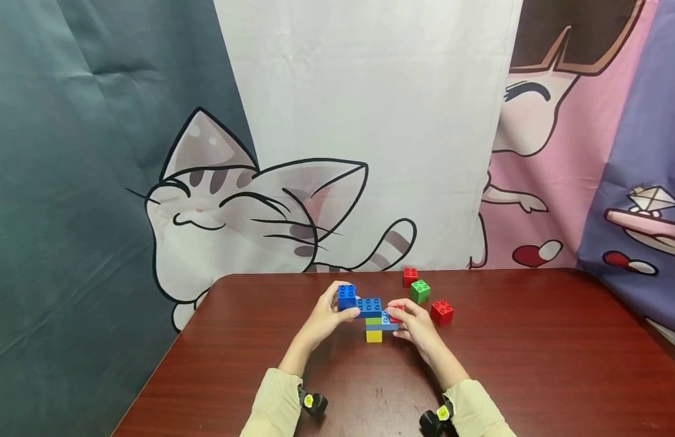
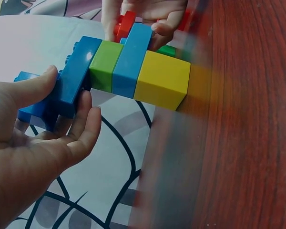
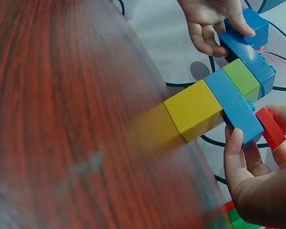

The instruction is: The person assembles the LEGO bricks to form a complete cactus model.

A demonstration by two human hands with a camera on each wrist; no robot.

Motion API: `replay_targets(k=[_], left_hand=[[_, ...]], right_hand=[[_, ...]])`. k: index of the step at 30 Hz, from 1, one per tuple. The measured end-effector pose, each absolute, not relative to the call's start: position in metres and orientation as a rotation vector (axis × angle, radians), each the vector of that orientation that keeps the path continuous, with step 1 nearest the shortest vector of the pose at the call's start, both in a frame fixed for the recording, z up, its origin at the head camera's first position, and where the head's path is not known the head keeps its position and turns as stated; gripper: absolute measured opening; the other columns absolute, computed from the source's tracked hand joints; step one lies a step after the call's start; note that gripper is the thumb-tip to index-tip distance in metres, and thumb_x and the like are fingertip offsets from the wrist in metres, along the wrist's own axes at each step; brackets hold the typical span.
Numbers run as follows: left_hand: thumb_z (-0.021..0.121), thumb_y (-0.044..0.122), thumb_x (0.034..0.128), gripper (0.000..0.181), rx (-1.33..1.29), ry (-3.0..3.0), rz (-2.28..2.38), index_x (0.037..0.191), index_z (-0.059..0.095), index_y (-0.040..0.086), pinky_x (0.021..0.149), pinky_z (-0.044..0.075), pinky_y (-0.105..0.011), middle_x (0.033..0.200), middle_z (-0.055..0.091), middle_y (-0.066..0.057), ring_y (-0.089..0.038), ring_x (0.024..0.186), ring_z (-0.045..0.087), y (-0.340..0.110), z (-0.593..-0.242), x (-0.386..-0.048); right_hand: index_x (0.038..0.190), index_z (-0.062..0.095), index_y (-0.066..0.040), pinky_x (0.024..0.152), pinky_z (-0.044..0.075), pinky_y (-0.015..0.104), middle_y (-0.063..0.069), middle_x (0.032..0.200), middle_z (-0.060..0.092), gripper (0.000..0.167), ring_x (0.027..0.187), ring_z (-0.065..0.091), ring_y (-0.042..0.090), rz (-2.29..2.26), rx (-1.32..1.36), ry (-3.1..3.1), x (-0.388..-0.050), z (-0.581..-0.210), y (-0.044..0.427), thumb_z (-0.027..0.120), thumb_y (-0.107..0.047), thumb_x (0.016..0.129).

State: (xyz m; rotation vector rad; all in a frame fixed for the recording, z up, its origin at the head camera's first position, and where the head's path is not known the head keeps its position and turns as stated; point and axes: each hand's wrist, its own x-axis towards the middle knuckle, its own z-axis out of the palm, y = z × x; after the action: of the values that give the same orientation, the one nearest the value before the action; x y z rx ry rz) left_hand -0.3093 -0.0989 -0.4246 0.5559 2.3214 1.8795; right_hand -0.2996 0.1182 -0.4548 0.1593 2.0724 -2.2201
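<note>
A stack of toy building bricks stands upright on the table. At its base is a yellow brick (image 1: 374, 336), with a light blue brick (image 1: 389, 326), a light green brick (image 3: 241, 79) and a long dark blue brick (image 1: 369, 308) above. Another dark blue brick (image 1: 346, 295) sits on the long one's left end. My left hand (image 1: 325, 317) grips these dark blue bricks at the left, thumb in front. On the other side, my right hand (image 1: 419, 331) pinches a red brick (image 3: 272, 129) at the light blue brick's right end, with fingers under that end. Whether the red brick is fully seated, I cannot tell.
Behind and to the right of the stack lie a green brick (image 1: 420, 291), a red brick (image 1: 442, 312) and a farther red brick (image 1: 410, 277) near the back edge. A printed cloth (image 1: 370, 121) hangs behind the brown table (image 1: 534, 364).
</note>
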Motion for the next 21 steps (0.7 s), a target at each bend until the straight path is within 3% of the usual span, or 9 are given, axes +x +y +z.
replay_targets(k=[21], left_hand=[[0.065, 0.008, 0.0915, 0.046, 0.562, 2.31, 1.874, 0.132, 0.044, 0.007, 0.091, 0.057, -0.042, 0.128, 0.06, -0.024, -0.028, 0.109, 0.063, -0.0989, -0.4246, -0.3099]], right_hand=[[0.115, 0.059, 0.004, 0.059, 0.053, 0.019, -0.005, 0.081, 0.063, 0.028, 0.069, 0.057, 0.012, -2.276, 0.176, 2.01, -0.3002, -0.4559, 0.1159, 0.061, -0.014, 0.094]])
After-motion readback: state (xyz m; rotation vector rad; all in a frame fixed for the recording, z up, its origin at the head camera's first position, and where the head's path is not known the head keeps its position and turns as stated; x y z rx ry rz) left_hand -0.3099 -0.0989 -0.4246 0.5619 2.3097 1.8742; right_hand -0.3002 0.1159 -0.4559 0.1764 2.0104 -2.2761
